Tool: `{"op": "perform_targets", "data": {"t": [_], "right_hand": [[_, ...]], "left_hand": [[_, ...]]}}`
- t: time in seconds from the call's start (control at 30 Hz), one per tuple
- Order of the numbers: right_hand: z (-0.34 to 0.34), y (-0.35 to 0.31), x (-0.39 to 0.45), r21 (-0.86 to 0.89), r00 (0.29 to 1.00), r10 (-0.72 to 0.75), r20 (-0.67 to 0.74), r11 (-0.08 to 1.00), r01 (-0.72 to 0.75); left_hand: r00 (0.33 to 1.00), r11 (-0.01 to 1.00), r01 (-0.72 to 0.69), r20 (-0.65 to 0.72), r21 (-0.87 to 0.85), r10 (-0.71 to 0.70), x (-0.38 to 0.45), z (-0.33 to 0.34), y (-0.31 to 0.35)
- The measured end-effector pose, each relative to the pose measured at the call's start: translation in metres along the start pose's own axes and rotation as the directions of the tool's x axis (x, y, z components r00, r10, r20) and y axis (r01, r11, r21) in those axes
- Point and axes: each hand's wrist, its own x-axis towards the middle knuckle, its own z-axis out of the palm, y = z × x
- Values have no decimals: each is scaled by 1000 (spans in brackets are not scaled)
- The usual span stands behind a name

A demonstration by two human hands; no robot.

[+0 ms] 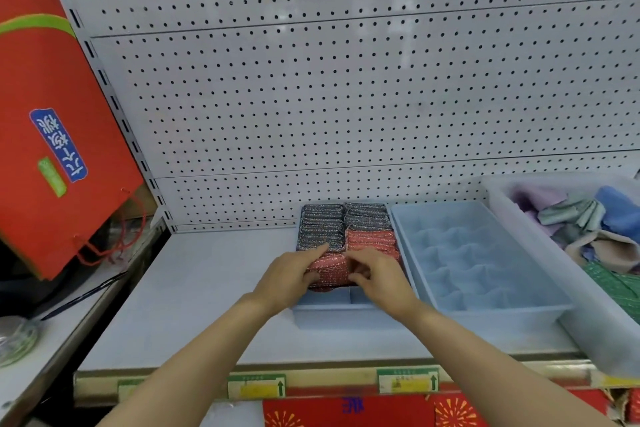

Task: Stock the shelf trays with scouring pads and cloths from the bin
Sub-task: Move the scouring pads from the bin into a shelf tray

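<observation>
A blue divided tray (332, 317) on the shelf holds rows of grey scouring pads (320, 229) at the back and red scouring pads (370, 240) nearer the front right. My left hand (289, 276) and my right hand (375, 276) both grip a bunch of red pads (329, 269) standing in the tray's left column. The front compartments of that tray are bare. A second blue tray (485, 308) with several bare compartments stands just to the right. At the far right a translucent bin (595, 333) holds folded cloths (581, 215) and green pads (613, 282).
White pegboard (346, 97) backs the shelf. A red paper bag (52, 135) hangs at the left over a side counter. Price tags (408, 380) line the shelf's front edge (311, 378). Bare shelf surface (194, 288) lies left of the trays.
</observation>
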Motion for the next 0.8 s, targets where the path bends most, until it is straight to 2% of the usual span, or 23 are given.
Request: {"op": "perform_targets", "data": {"t": [0.13, 0.23, 0.3, 0.37, 0.43, 0.53, 0.6, 0.67, 0.73, 0.8], "right_hand": [[5, 1, -2, -161, 998, -43, 41, 986, 49], [5, 2, -4, -169, 991, -111, 75, 978, 122], [5, 2, -4, -164, 983, -145, 112, 973, 162], [5, 2, -2, -177, 975, -156, 160, 967, 184], [8, 5, 0, -215, 969, -134, 207, 960, 179], [13, 9, 1, -387, 968, -107, 227, 902, 190], [14, 11, 1, -456, 965, -51, 257, 874, 167], [13, 9, 2, -454, 954, -28, 299, 875, 167], [13, 8, 3, -429, 961, -29, 275, 891, 150], [13, 7, 1, -463, 989, -11, 146, 883, 78]], "left_hand": [[978, 985, -58, 206, 165, 23, 17, -18, 6], [957, 951, -113, 290, 288, 25, 25, -14, 13], [946, 933, -81, 321, 349, -38, 25, -8, 14], [948, 915, -44, 306, 402, -89, 24, -7, 17], [963, 902, -74, 267, 425, -47, 23, -5, 20], [976, 892, -100, 218, 442, 2, 18, 13, 22], [966, 903, -36, 246, 428, -78, 17, 27, 18], [947, 907, 12, 286, 420, -145, 17, 33, 13], [951, 903, 2, 280, 429, -135, 18, 33, 11], [969, 894, -24, 229, 448, -89, 17, 32, 14]]}}
